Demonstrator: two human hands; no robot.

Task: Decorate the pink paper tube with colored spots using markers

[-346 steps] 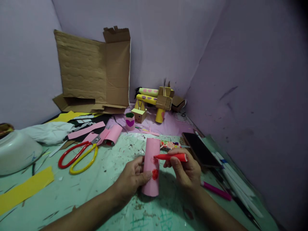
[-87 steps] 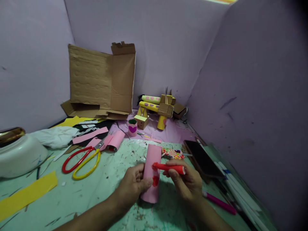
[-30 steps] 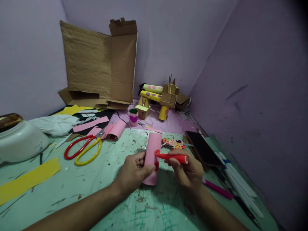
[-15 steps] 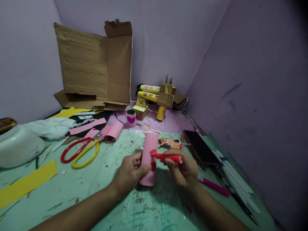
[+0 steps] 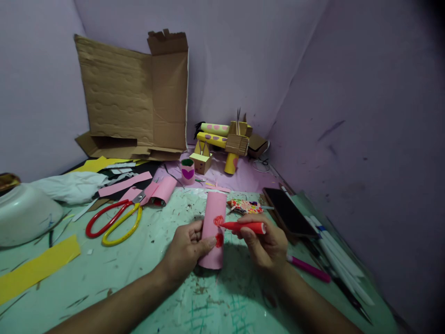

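A pink paper-covered tube [image 5: 214, 207] is held by my left hand [image 5: 187, 244], with the thumb across its front and the fingers round its left side. Two red spots show on the tube: a solid one beside my thumb and a scribbled one above it. My right hand [image 5: 267, 243] pinches a red marker [image 5: 247, 228], whose tip meets the tube at the right edge of the upper spot. Just beyond my right hand lies a small flower-patterned packet [image 5: 245, 206]. A magenta pen [image 5: 309, 269] rests beside my right wrist.
Scissors [image 5: 121, 218] with red and yellow handles lie left, near pink paper strips [image 5: 125, 184] and a yellow strip [image 5: 41, 266]. A phone [image 5: 288, 211] and white sticks [image 5: 342, 264] are at right. Behind stand painted tube figures [image 5: 213, 139], a heart-marked cup [image 5: 187, 173] and opened cardboard [image 5: 132, 93].
The upper red spot has more colouring at its lower part. The marker tip has shifted slightly down and right on the tube. The whole view has drifted a little.
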